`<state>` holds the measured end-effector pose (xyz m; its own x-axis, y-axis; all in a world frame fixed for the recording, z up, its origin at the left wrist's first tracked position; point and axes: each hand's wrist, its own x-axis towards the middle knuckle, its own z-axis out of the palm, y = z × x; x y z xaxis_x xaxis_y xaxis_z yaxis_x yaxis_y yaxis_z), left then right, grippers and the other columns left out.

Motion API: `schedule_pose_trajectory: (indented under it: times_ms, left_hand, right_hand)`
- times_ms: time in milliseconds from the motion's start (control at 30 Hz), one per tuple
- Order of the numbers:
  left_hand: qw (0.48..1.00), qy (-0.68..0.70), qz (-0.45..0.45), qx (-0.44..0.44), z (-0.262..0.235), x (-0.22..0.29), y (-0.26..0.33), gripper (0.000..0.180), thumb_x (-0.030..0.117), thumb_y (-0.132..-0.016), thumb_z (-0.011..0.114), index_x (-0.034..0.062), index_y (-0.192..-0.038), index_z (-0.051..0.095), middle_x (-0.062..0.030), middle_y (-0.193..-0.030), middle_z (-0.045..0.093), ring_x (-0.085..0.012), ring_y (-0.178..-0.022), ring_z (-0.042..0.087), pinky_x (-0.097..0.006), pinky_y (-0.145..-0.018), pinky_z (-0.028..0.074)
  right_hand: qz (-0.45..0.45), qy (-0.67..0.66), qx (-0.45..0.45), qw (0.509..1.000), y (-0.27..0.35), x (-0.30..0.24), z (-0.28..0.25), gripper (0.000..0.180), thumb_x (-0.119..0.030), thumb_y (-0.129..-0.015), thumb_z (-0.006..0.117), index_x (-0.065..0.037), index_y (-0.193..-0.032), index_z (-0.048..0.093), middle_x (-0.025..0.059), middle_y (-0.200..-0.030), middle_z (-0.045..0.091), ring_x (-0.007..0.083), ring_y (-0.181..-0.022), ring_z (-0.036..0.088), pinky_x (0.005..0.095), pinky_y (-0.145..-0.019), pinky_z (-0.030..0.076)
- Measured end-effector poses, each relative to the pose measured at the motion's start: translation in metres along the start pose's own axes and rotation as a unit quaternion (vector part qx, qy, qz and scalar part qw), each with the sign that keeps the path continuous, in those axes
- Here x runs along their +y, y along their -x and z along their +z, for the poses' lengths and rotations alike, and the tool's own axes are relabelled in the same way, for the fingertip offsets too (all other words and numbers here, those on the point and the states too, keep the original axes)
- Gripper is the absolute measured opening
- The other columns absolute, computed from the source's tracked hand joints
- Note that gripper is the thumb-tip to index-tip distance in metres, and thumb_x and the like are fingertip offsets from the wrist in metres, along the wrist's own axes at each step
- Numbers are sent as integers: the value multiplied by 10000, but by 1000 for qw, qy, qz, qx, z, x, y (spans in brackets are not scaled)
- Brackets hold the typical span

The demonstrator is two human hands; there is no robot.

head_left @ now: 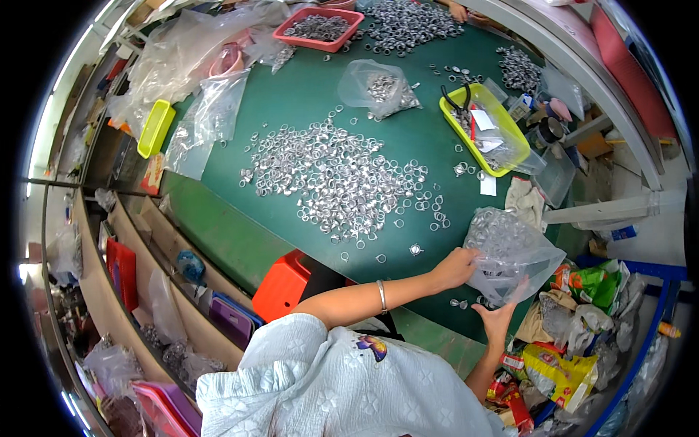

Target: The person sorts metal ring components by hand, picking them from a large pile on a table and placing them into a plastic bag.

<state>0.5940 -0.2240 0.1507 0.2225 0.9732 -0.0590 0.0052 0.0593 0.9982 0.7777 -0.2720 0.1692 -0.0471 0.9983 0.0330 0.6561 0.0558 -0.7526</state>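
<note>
A clear plastic bag (502, 244) full of small silvery metal rings rests at the table's right near edge. My left hand (455, 268) is closed on the bag's left side, fingers pinching the film. At the bag's lower edge is my right hand (498, 315), its thumb stretched away from the fingers; the fingertips touch the film and are partly covered by it. A few loose metal pieces (459, 304) lie between my hands. Left of the bag, a wide pile of silvery rings (338, 178) spreads over the green table (273, 95).
A yellow-green basket (520, 138) holding black-handled pliers stands at the right. Farther back are another bag of rings (386, 89), a pink tray (291, 40) and more heaps. A red stool (280, 285) is at the near edge. Another person's hand (457, 11) shows at the far side.
</note>
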Motion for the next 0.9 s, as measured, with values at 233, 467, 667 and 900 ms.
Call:
schedule_pose_trajectory:
  times_ms: [233,467,667,900]
  left_hand:
    - [955,-277,38,-96,21,6,-6,141,78,-710,531,-12,-805,584,-238,-716,591,-384,-698,597,-437,-619,482]
    - [953,-251,169,-10,59,9,5,234,176,-775,558,62,-979,550,-197,-865,595,-348,-685,612,-436,-581,492]
    - [966,-188,-13,-175,2,24,49,334,206,-867,508,117,-1187,465,-183,-1047,567,-340,-831,598,-428,-694,489]
    - [969,-221,-109,-3,-86,-28,136,281,158,-877,486,73,-1143,509,-142,-1049,590,-316,-918,584,-392,-790,470]
  right_hand:
    - [-106,131,111,979,-26,117,81,625,-283,-758,636,19,-1237,373,268,-1316,325,404,-1237,275,491,-1020,216]
    - [119,-111,259,952,-27,70,106,444,-406,-854,517,25,-960,528,172,-1006,519,297,-963,471,404,-842,372]
    - [130,-330,488,798,-95,8,72,455,-433,-873,510,21,-863,521,107,-806,533,233,-754,509,355,-686,438]
    - [40,-85,629,771,-113,57,1,410,-344,-892,514,-3,-663,511,83,-664,488,201,-577,424,343,-527,399]
